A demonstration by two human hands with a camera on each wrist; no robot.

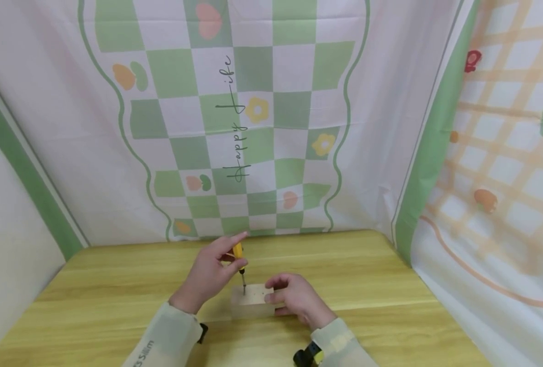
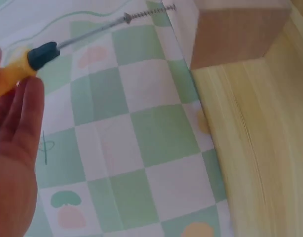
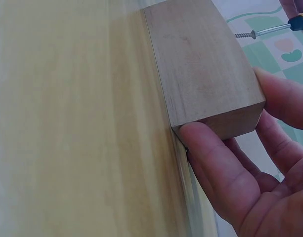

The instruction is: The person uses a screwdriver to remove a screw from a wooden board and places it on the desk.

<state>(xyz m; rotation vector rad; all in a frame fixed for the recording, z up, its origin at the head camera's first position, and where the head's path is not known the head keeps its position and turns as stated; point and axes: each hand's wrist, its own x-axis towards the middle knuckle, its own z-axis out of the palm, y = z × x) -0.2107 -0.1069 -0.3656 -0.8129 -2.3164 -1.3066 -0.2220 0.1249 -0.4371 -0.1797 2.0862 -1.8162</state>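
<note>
A yellow-handled screwdriver stands nearly upright in my left hand, the handle between thumb and fingers. Its shaft runs down to the head of a screw, whose thread shows above a pale wooden block. Whether the screw's point is inside the wood is hard to see. My right hand grips the block's right end, thumb and fingers on different faces. In the right wrist view the block lies on the table. A few small dark marks dot its top face.
Under the block is a wood-grain table. A green-and-white checked cloth hangs behind its far edge, and an orange-checked cloth hangs on the right. Dark wrist gear shows at the right sleeve.
</note>
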